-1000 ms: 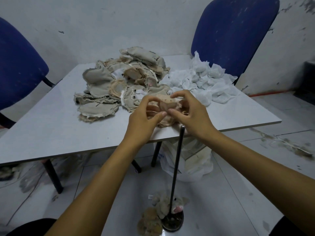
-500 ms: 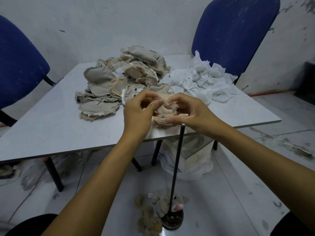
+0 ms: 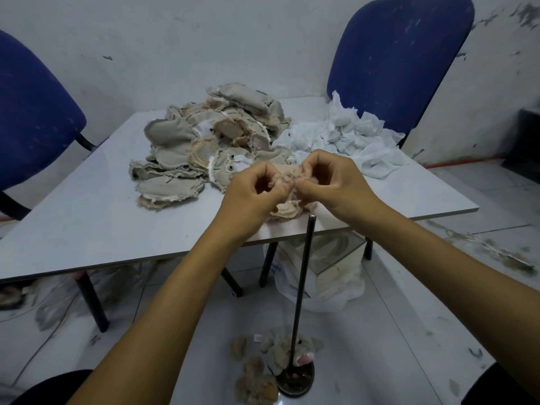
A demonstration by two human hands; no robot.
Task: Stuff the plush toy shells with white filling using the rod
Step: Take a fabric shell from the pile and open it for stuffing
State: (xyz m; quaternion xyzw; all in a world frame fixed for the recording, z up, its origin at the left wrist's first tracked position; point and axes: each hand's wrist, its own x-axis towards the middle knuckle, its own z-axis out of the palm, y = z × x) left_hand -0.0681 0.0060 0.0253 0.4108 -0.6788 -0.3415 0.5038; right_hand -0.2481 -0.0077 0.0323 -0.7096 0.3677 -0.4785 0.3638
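Left hand [image 3: 251,197] and right hand [image 3: 336,182] each pinch one beige plush shell [image 3: 287,182] over the bench [image 3: 87,217] edge; rod [image 3: 302,285] upright just below, shell pile [image 3: 210,141] and white filling [image 3: 347,135] beyond.

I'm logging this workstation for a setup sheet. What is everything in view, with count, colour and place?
plush toy shell: one, tan, pinched between both hands above the table's near edge
pile of shells: many, beige, table centre
white filling: one heap, white, table's far right
rod: one, dark metal, upright on a round floor base, tip just below the held shell
table: one, pale grey
chairs: two, blue, behind the table
plastic bag: one, white, under the table
plush pieces on floor: several, tan, around the rod's base
left hand: grips the shell
right hand: grips the shell
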